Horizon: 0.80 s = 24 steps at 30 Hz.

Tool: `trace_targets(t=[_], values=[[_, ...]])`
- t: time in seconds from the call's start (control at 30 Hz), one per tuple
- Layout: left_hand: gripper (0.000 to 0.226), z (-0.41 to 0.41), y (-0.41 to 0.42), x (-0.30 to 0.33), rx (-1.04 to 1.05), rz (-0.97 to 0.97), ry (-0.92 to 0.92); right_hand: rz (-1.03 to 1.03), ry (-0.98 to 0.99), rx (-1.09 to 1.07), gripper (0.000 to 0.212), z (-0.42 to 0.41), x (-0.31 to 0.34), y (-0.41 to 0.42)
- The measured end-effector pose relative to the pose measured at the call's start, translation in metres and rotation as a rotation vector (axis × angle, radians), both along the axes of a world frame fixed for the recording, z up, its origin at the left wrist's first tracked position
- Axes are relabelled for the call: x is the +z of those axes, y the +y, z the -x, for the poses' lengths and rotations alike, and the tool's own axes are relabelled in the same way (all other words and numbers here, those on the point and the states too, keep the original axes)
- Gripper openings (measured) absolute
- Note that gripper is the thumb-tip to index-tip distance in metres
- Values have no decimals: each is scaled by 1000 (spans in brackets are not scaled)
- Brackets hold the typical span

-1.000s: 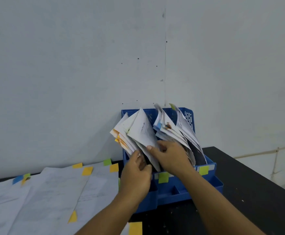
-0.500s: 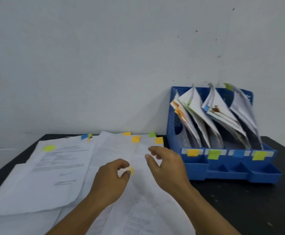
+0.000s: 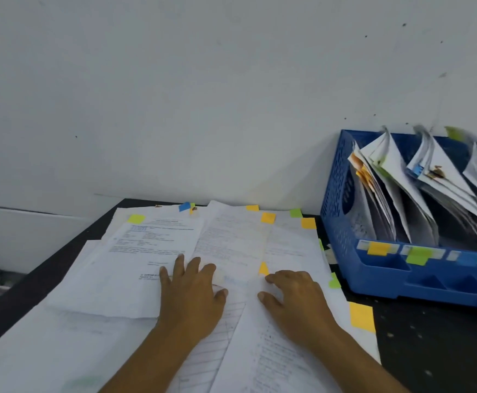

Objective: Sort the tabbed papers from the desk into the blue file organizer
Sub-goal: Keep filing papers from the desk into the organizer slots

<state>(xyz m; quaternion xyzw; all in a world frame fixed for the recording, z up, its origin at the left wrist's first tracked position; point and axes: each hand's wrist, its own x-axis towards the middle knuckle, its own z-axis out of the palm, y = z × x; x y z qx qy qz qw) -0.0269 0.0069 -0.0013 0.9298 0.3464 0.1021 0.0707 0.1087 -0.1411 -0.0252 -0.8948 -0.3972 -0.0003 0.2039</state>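
Note:
Several white tabbed papers (image 3: 152, 251) lie overlapped across the black desk (image 3: 435, 350), with yellow, orange, green and blue tabs at their edges. My left hand (image 3: 194, 290) lies flat on the sheets, fingers spread. My right hand (image 3: 294, 296) rests beside it on a sheet whose small yellow tab (image 3: 263, 268) sits just above the fingertips; its fingers are bent lightly and grip nothing. The blue file organizer (image 3: 342, 222) stands at the right against the wall. Its slots hold several leaning papers, with coloured labels along its front.
A white wall runs behind the desk. The desk's left edge (image 3: 33, 282) drops off to a lower surface at the far left. A larger yellow tab (image 3: 362, 317) sticks out of the pile over bare desk to the right of my right arm.
Both hands left the organizer's papers and came down onto the desk pile. The view swung left, so the organizer now sits at the right edge.

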Motion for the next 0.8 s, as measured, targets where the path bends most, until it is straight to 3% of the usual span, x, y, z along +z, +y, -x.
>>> trace_targets(t=[0.13,0.33,0.4,0.47,0.57,0.7,0.8], values=[[60,14,9,6,110,-42,59,-16,4,16,48,-1,-4,-1],[67,30,32,9,159,173,19,-26,51,20,49,-2,-1,-3],[50,32,37,9,170,174,-6,-63,101,23,50,-3,0,-4],[18,32,42,9,177,118,-18,-100,139,19,49,-4,2,-6],[16,29,37,10,203,55,-47,-157,167,-4,44,-4,6,-7],[10,19,6,15,103,69,-337,-327,215,-46,30,0,17,-6],[9,11,-22,13,-9,151,-506,-500,531,-96,19,4,27,-4]])
